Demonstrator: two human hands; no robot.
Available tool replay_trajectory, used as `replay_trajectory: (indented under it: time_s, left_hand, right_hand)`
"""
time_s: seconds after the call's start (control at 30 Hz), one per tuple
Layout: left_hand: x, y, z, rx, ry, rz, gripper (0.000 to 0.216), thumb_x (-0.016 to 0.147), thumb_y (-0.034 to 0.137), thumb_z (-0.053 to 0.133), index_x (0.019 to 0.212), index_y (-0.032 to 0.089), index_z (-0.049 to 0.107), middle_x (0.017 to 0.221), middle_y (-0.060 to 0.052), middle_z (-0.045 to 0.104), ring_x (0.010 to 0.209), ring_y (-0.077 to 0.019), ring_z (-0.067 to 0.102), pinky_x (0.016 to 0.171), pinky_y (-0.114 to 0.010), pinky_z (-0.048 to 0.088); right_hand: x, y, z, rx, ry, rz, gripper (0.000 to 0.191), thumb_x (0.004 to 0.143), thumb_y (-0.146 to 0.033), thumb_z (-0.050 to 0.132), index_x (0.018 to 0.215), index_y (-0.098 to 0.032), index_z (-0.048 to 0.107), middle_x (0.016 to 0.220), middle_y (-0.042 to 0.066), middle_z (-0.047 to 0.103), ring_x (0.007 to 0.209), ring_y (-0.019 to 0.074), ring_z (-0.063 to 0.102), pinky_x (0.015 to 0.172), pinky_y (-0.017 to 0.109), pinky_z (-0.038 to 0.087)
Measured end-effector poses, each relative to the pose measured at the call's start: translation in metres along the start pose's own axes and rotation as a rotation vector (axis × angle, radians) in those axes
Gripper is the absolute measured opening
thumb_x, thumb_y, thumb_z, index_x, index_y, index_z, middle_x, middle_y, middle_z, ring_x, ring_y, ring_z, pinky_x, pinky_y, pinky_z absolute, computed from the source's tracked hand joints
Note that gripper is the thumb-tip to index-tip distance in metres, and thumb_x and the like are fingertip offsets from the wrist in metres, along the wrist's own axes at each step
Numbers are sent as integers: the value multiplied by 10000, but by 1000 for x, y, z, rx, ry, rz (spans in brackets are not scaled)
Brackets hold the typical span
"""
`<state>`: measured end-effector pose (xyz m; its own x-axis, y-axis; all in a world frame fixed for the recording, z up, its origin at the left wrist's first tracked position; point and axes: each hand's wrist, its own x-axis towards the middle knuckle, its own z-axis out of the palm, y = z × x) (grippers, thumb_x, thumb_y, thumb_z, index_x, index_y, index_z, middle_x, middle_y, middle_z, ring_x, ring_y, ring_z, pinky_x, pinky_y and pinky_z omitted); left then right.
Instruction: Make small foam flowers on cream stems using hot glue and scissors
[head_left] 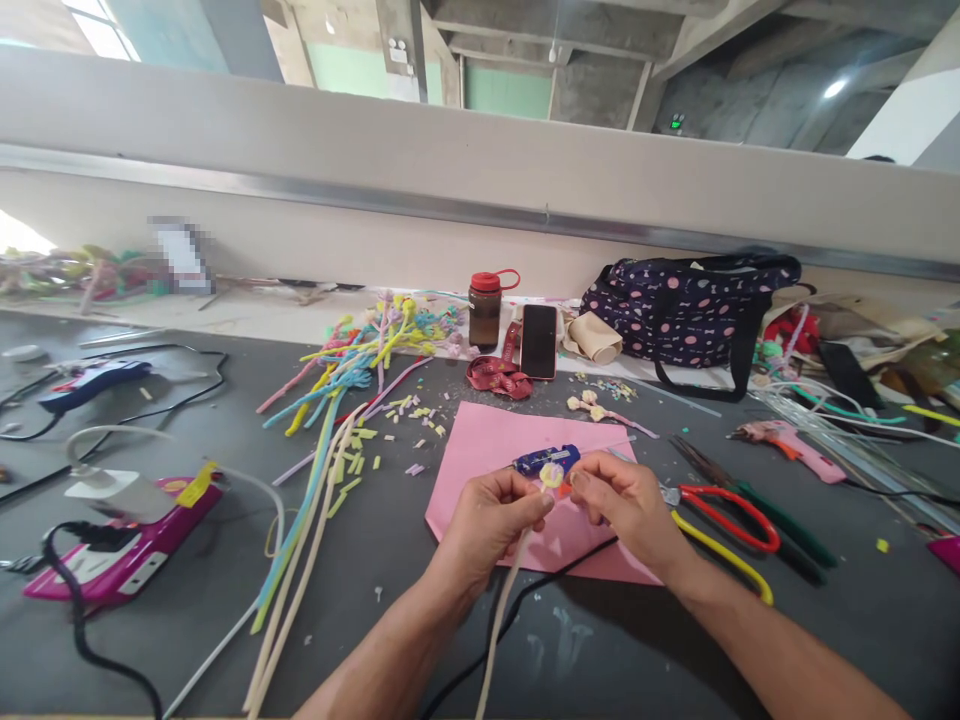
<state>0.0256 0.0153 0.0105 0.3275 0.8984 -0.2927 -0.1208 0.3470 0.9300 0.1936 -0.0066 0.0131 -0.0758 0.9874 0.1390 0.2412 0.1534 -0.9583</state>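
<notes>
My left hand (pixel 487 520) pinches a cream fuzzy stem (pixel 504 600) just below a small pale yellow flower-like piece (pixel 552 476) at its top; the stem hangs down toward the near table edge. On the flower's other side, my right hand (pixel 626 505) has its thumb and forefinger closed close to it. Whether those fingertips hold a tiny piece is too small to tell. Behind the flower, a blue glue gun (pixel 536 460) rests on a pink sheet (pixel 480 440), partly hidden by my hands.
Scissors (pixel 772 530) and pliers (pixel 787 525) lie right, below a pink glue gun (pixel 795 450). Fuzzy stems (pixel 307 560) and cut bits (pixel 360 450) spread left, beside a magenta power strip (pixel 127 560). A bottle (pixel 485 315), phone (pixel 538 342) and bag (pixel 682 310) stand behind.
</notes>
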Motion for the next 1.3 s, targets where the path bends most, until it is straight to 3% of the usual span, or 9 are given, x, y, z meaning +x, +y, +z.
replay_trajectory:
  time_s: [0.17, 0.37, 0.6, 0.9, 1.07, 1.17, 1.3]
  left_hand:
    - [0, 0, 1, 24, -46, -6, 271, 588, 318, 744, 574, 149, 533, 440, 52, 537, 289, -12, 292, 311, -162, 190]
    - [2, -4, -1, 25, -150, -34, 297, 577, 343, 757, 625, 154, 533, 480, 54, 532, 310, -20, 326, 314, -154, 217]
    - [3, -6, -6, 6, -280, -76, 304, 719, 418, 640, 676, 118, 625, 589, -28, 618, 345, -25, 395, 320, -147, 242]
    - [4, -7, -5, -40, -275, -102, 248, 707, 365, 669, 648, 135, 601, 562, -8, 598, 361, -39, 428, 334, -145, 268]
    - [4, -5, -5, -124, -165, -78, 243, 676, 357, 703, 640, 147, 588, 421, 55, 460, 359, -32, 360, 355, -142, 232]
    - [5, -5, -5, -184, -89, -40, 230, 664, 334, 717, 647, 135, 603, 454, 62, 433, 399, -20, 325, 377, -136, 208]
    - [5, -7, -4, -202, -99, -39, 207, 669, 304, 710, 648, 124, 610, 479, 47, 457, 411, -19, 320, 387, -144, 198]
  right_hand:
    - [4, 2, 5, 126, -53, 82, 255, 799, -394, 580, 910, -168, 616, 685, -6, 577, 536, 92, 480, 456, 196, 339]
    - [5, 4, 7, 143, -64, 88, 246, 802, -380, 572, 901, -161, 626, 644, -14, 555, 516, 90, 481, 459, 201, 349]
    - [6, 7, 5, 188, -63, 102, 222, 795, -366, 583, 869, -162, 628, 663, -15, 573, 506, 80, 484, 466, 199, 368]
    - [4, 8, 5, 237, -89, 105, 257, 796, -398, 580, 893, -166, 627, 610, -29, 551, 484, 80, 479, 438, 194, 336]
    - [3, 10, 5, 276, -75, 109, 315, 821, -454, 534, 890, -154, 603, 621, -12, 577, 462, 78, 475, 418, 193, 334]
    - [0, 10, 10, 253, -122, 159, 282, 807, -423, 576, 780, -143, 586, 653, -9, 589, 473, 62, 477, 438, 181, 347]
    - [-5, 7, 21, 281, -231, 164, 240, 781, -368, 631, 801, -132, 592, 683, -14, 571, 528, 63, 477, 483, 179, 388]
